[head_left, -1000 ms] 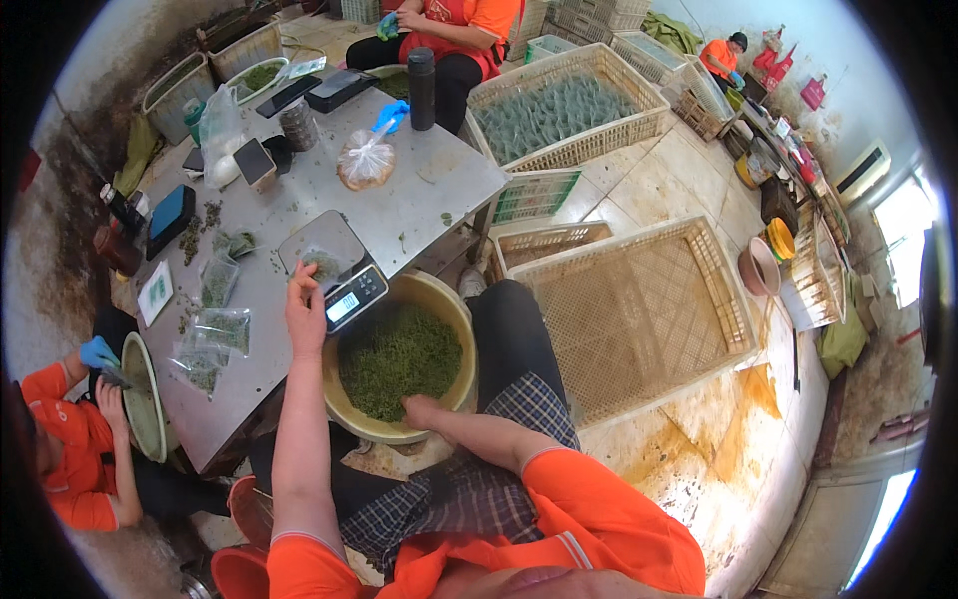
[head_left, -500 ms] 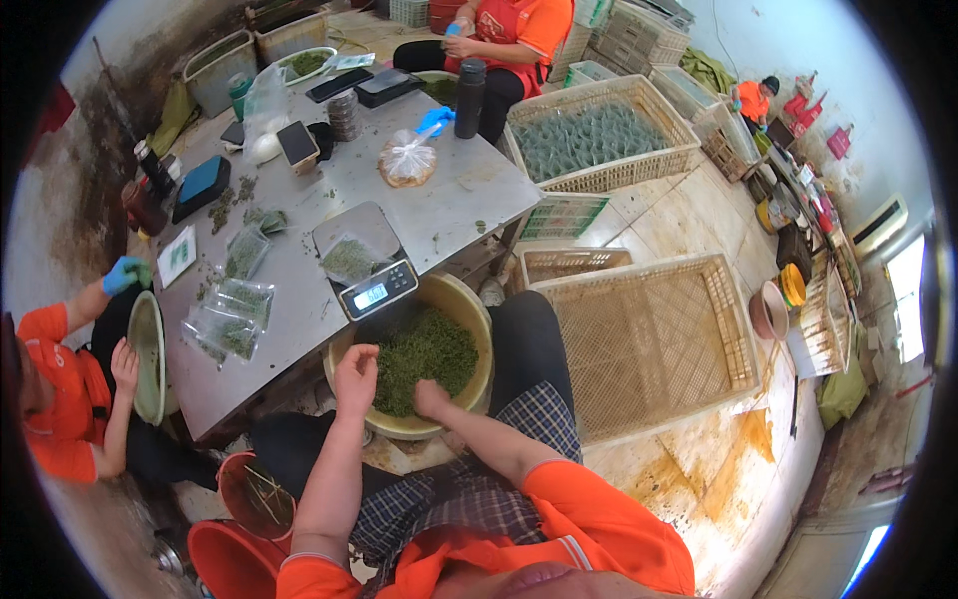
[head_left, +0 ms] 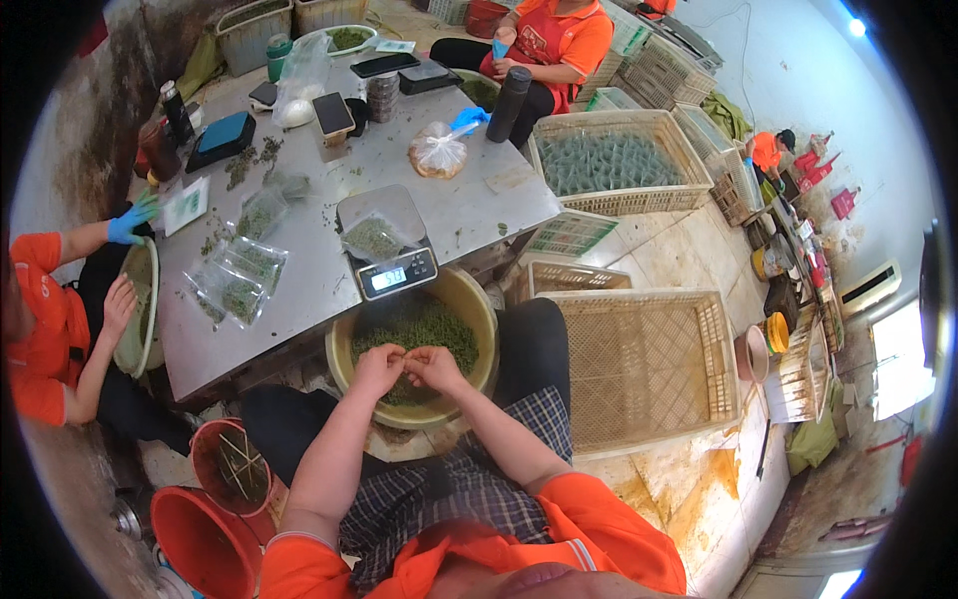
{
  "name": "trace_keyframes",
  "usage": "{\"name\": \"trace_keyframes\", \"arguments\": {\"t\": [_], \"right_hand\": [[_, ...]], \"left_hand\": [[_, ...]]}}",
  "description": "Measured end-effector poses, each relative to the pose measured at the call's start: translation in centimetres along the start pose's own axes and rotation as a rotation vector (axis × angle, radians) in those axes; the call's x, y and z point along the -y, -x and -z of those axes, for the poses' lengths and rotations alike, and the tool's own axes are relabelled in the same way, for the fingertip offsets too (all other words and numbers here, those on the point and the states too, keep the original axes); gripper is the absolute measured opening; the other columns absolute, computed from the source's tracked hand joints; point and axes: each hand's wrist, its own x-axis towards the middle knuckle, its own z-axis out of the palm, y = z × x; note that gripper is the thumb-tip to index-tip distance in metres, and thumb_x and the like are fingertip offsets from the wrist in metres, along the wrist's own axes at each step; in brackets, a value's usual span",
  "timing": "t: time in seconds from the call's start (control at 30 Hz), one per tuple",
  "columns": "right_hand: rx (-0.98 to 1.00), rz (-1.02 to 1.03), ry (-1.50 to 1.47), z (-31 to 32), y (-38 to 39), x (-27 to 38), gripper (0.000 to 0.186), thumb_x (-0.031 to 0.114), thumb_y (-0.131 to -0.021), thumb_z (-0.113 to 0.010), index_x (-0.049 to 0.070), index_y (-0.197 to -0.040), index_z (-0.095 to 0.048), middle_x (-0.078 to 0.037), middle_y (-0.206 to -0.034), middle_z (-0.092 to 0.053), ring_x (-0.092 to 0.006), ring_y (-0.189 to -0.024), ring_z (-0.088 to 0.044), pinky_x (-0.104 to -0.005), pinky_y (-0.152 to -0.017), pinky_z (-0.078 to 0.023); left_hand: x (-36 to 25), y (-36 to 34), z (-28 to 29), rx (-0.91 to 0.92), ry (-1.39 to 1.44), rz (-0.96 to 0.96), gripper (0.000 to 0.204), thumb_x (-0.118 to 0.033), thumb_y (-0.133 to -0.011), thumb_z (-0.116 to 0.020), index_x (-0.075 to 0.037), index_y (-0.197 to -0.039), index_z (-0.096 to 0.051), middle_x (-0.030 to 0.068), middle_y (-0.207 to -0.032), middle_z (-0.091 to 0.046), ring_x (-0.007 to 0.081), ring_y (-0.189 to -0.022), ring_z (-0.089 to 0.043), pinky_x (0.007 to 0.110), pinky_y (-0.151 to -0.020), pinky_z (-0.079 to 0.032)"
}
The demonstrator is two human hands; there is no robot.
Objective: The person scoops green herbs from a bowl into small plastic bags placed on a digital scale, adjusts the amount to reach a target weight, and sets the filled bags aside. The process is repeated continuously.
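A yellow basin stands between my knees, with a heap of small green herb bits in it. Over the near part of the heap, my left hand and my right hand meet fingertip to fingertip. Both are closed in a pinch; anything between the fingers is too small to make out. Just beyond the basin, on the table edge, sits a digital scale with a lit display. A clear bag of green herb lies on its plate.
Several filled clear bags lie on the metal table, left of the scale. An empty plastic crate is at my right, and red buckets are at my lower left. A co-worker's gloved hand is at the table's left edge.
My right hand has come up out of the herb heap to meet my left, which has lowered slightly. The left co-worker's gloved hand has opened out. The whole view has shifted a little.
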Motion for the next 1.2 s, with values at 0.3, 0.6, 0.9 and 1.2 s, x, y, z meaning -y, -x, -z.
{"name": "trace_keyframes", "arguments": {"t": [0.3,0.6,0.9,1.2], "right_hand": [[-0.204,0.056,-0.102,0.5,-1.7,-3.1,0.006,0.002,-0.088,-0.058,-0.001,-0.093,-0.061,-0.005,-0.072,-0.060,-0.0121,-0.058,-0.055,-0.0259,-0.053,-0.046],[-0.225,-0.287,-0.710,1.2,-0.7,-5.0,0.028,0.006,-0.098,-0.044,-0.001,-0.124,-0.047,-0.011,-0.111,-0.056,-0.0214,-0.090,-0.060,-0.0306,-0.074,-0.056],[-0.301,-0.293,-0.810,1.1,0.5,-3.9,0.030,0.013,-0.099,-0.044,0.000,-0.127,-0.046,-0.009,-0.111,-0.055,-0.0212,-0.098,-0.057,-0.0325,-0.083,-0.054],[-0.269,0.512,0.543,2.1,1.2,-1.6,0.046,0.009,-0.087,-0.063,0.002,-0.130,-0.050,-0.013,-0.111,-0.060,-0.0293,-0.109,-0.055,-0.0395,-0.094,-0.045]], "left_hand": [[-0.2,-0.7,1.9,-0.081,0.188,-0.002,0.023,-0.011,-0.084,-0.062,-0.003,-0.106,-0.064,0.0139,-0.091,-0.069,0.0232,-0.083,-0.068,0.032,-0.075,-0.053],[-2.3,-0.4,3.5,-0.117,0.255,0.006,0.023,-0.012,-0.087,-0.061,-0.002,-0.108,-0.063,0.0120,-0.093,-0.068,0.0197,-0.086,-0.066,0.031,-0.077,-0.051],[-3.2,0.0,5.5,-0.193,0.277,0.018,0.024,-0.010,-0.088,-0.061,-0.002,-0.110,-0.063,0.0092,-0.097,-0.069,0.0163,-0.089,-0.066,0.028,-0.080,-0.051],[-3.4,0.5,6.2,-0.202,0.295,0.018,0.023,-0.010,-0.088,-0.059,-0.002,-0.109,-0.064,0.0102,-0.098,-0.070,0.0165,-0.091,-0.067,0.029,-0.081,-0.051]]}}
